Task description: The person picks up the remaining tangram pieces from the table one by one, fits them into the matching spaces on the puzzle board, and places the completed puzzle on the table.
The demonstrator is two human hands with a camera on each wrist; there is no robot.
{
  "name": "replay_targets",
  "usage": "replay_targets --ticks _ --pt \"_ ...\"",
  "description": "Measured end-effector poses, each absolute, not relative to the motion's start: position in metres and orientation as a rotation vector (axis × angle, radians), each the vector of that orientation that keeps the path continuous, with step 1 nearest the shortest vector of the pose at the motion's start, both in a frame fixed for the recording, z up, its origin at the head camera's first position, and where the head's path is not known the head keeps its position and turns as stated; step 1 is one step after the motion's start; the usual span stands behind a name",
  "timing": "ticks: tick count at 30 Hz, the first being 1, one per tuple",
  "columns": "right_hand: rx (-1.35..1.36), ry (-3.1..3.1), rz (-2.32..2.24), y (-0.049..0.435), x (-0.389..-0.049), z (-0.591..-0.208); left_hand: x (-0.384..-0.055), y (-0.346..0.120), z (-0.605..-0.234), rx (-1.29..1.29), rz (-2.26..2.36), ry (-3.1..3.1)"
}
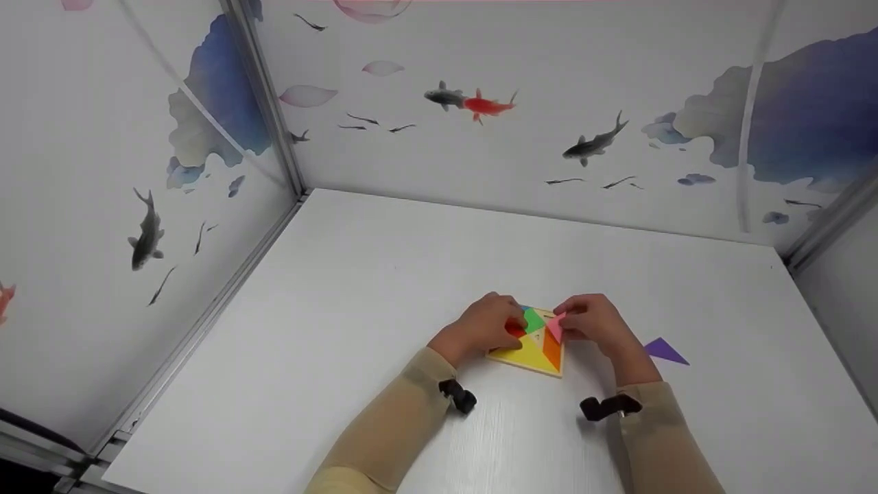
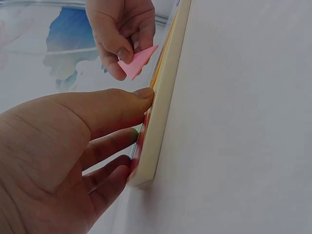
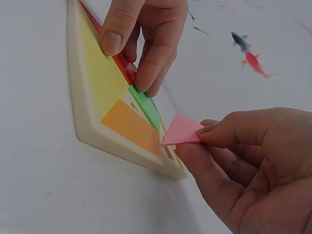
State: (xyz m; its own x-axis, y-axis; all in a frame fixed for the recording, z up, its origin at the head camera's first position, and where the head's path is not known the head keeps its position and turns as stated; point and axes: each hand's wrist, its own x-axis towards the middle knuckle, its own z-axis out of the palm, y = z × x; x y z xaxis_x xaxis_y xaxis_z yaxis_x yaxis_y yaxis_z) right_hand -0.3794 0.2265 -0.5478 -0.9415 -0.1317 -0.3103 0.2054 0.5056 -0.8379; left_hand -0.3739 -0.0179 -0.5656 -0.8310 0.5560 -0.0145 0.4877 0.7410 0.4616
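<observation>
A square tangram board with a pale wooden rim (image 3: 78, 107) lies flat on the table. In it sit a large yellow triangle (image 3: 100, 78), an orange parallelogram (image 3: 132, 126), a green piece (image 3: 145, 108), a red piece (image 3: 127, 70) and a bit of blue. My left hand (image 1: 480, 324) rests on the board's left part, thumb on the yellow triangle, bent fingertips at the red and green pieces, partly hiding them. Between thumb and fingers my right hand (image 1: 598, 321) pinches a pink triangle (image 3: 181, 130), tilted over the board's right edge near a bare slot.
A purple triangle (image 1: 667, 351) lies on the white table (image 1: 384, 274) right of the board, beside the right wrist. White panels with printed fish (image 1: 590, 144) enclose the table at the back and sides. Each wrist carries a black camera mount (image 1: 457, 396).
</observation>
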Motion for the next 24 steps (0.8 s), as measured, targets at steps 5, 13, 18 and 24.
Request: replay_targets --ticks 5,13,18,24 --pt "0.059 2.433 -1.389 0.223 -0.378 -0.548 -0.373 -0.017 -0.565 0.837 0.677 2.787" --pt "0.066 2.446 -1.365 0.218 -0.376 -0.547 -0.373 -0.017 -0.564 0.838 0.667 2.787" --pt "0.067 2.452 -1.352 0.215 -0.375 -0.544 -0.374 -0.017 -0.564 0.855 0.656 2.793" --pt "0.077 2.475 -1.320 0.212 -0.375 -0.545 -0.374 -0.018 -0.565 0.843 0.658 2.789"
